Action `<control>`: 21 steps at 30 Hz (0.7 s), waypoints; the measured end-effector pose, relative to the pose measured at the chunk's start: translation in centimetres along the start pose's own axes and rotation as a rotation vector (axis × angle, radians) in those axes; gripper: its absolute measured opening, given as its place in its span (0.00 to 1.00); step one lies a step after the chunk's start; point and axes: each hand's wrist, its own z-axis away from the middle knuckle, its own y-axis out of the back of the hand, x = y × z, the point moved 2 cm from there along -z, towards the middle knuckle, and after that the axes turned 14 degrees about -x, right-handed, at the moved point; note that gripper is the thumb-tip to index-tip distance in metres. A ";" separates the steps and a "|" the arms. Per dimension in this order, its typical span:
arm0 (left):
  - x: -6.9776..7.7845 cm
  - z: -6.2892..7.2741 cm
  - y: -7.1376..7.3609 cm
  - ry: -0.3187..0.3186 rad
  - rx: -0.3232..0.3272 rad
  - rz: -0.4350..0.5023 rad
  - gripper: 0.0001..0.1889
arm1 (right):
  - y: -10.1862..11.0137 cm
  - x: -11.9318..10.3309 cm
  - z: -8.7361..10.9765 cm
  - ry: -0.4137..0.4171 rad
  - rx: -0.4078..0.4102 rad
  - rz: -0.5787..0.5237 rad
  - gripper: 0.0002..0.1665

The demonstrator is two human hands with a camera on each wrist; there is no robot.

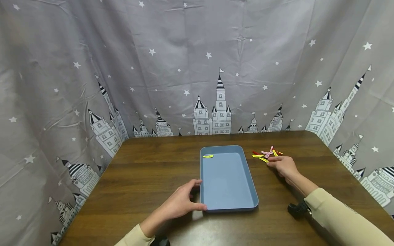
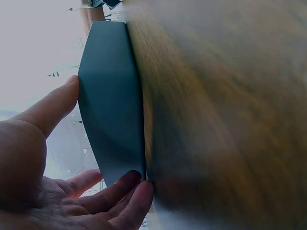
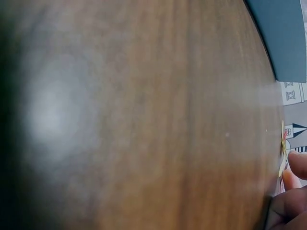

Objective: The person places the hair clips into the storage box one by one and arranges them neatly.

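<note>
A blue-grey rectangular tray [image 1: 227,181] rests on the table, with one yellow hair clip [image 1: 208,156] inside at its far left corner. My left hand [image 1: 183,201] touches the tray's left side, its thumb at the rim by the near corner. In the left wrist view, that thumb meets the tray wall's [image 2: 110,96] upper edge, and the fingers rest low against it. Right of the tray, my right hand [image 1: 284,167] pinches the end of a yellow hair clip [image 1: 263,159] between thumb and finger. Pink hair clips [image 1: 266,153] and a red hair clip [image 1: 255,153] lie just beyond.
The brown wooden table [image 1: 154,164] extends around the tray. A grey curtain [image 1: 172,68] printed with stars and castles hangs along its back and sides. Another yellow hair clip [image 1: 257,156] lies between the tray's right wall and the pile.
</note>
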 end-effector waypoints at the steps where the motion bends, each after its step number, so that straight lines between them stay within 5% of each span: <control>1: 0.0 0.0 0.0 -0.003 0.000 0.000 0.47 | 0.0 0.0 -0.1 0.001 -0.001 0.010 0.25; 21: -0.2 -0.1 0.0 -0.023 0.001 0.003 0.47 | -0.6 -0.5 -0.3 -0.043 0.079 0.154 0.19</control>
